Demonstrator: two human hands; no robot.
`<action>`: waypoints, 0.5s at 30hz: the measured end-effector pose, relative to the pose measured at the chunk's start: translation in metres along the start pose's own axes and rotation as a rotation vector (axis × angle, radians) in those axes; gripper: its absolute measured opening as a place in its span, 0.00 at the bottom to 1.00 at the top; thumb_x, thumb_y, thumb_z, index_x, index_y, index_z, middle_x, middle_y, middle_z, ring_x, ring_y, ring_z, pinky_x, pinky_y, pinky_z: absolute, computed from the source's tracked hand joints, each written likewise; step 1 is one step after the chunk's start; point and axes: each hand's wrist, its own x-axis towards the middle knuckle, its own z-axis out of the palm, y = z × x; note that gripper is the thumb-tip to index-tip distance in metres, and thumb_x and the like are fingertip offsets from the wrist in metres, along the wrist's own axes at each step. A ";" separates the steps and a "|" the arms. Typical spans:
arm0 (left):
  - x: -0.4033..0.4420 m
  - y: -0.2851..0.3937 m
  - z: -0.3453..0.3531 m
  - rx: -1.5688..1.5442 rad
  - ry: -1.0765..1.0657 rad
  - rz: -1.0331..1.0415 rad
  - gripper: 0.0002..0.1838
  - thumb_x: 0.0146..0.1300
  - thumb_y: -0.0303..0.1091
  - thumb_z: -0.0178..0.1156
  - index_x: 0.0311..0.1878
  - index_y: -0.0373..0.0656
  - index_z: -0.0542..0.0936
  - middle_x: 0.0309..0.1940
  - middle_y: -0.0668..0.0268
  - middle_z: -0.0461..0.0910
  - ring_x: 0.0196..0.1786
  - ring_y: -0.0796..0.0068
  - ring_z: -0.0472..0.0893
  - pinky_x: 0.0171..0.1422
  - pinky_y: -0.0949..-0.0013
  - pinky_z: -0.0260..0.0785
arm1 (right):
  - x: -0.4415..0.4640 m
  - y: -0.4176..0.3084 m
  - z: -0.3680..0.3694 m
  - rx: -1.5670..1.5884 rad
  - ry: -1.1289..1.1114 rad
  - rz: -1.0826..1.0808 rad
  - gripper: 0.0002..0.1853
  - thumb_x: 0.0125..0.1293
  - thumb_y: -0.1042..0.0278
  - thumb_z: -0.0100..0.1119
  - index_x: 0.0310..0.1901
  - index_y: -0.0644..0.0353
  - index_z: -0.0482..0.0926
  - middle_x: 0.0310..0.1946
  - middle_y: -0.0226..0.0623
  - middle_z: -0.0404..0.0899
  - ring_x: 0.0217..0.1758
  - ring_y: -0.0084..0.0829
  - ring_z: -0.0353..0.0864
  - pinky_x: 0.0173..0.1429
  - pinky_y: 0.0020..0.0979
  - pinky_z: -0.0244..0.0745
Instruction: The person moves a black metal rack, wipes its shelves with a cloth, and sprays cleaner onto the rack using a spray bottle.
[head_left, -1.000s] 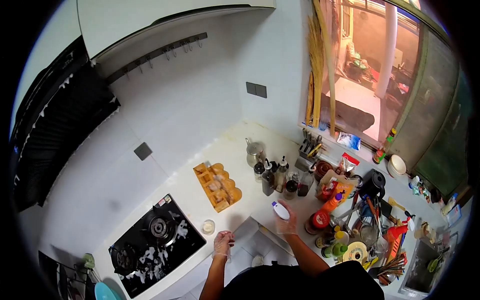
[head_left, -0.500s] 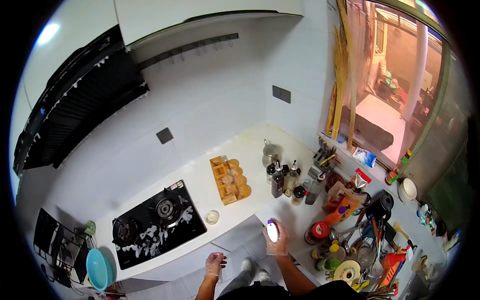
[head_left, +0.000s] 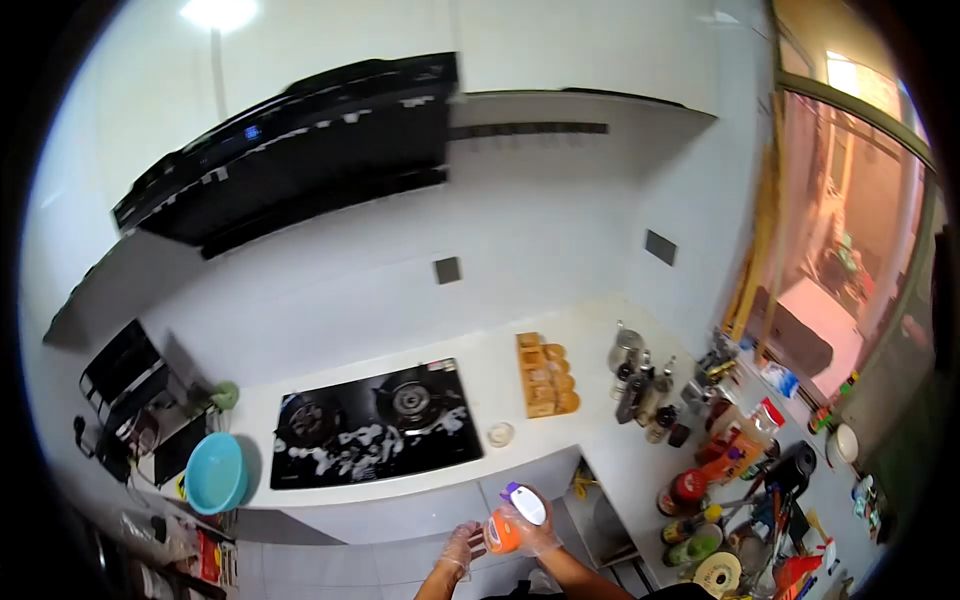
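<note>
My right hand, in a clear plastic glove, is wrapped round an orange spray bottle with a white and purple head. My left hand, also gloved, is beside the bottle's orange body with its fingers apart; whether they touch it is unclear. Both hands are low in front of the counter edge. Beyond them, white foam lies over the black gas stove. A small glass bowl is on the counter to the stove's right.
An orange-brown rack stands near the wall. Bottles and jars crowd the right counter, with utensils farther right. A turquoise basin is at the left. Above the stove hangs a black range hood streaked with foam.
The view has swung left towards the stove and hood. My hands have come close together, and the bottle has turned so its orange body shows.
</note>
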 end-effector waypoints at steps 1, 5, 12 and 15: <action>-0.019 0.005 -0.009 -0.048 0.046 -0.014 0.27 0.69 0.58 0.55 0.63 0.51 0.72 0.56 0.63 0.80 0.59 0.61 0.77 0.63 0.47 0.69 | -0.004 0.006 0.016 0.077 -0.033 0.019 0.19 0.62 0.78 0.67 0.55 0.62 0.76 0.43 0.34 0.83 0.45 0.24 0.82 0.52 0.30 0.79; -0.075 0.004 -0.095 -0.294 -0.032 0.018 0.32 0.71 0.66 0.46 0.66 0.54 0.71 0.56 0.64 0.80 0.53 0.64 0.82 0.54 0.54 0.78 | -0.037 0.043 0.096 0.327 -0.185 0.295 0.22 0.64 0.79 0.65 0.58 0.61 0.73 0.45 0.34 0.81 0.47 0.26 0.82 0.54 0.31 0.80; -0.178 -0.024 -0.269 -0.524 0.105 0.091 0.33 0.71 0.71 0.36 0.61 0.58 0.75 0.49 0.69 0.84 0.47 0.65 0.85 0.36 0.63 0.81 | -0.120 0.065 0.297 0.243 -0.604 0.233 0.22 0.62 0.83 0.64 0.57 0.61 0.71 0.50 0.37 0.78 0.50 0.30 0.82 0.58 0.35 0.80; -0.233 -0.029 -0.325 -0.623 0.149 0.109 0.29 0.71 0.66 0.38 0.54 0.57 0.78 0.37 0.70 0.85 0.32 0.67 0.85 0.22 0.65 0.75 | -0.152 0.074 0.360 0.036 -0.898 0.235 0.23 0.58 0.82 0.68 0.55 0.60 0.73 0.50 0.34 0.76 0.44 0.21 0.78 0.52 0.27 0.76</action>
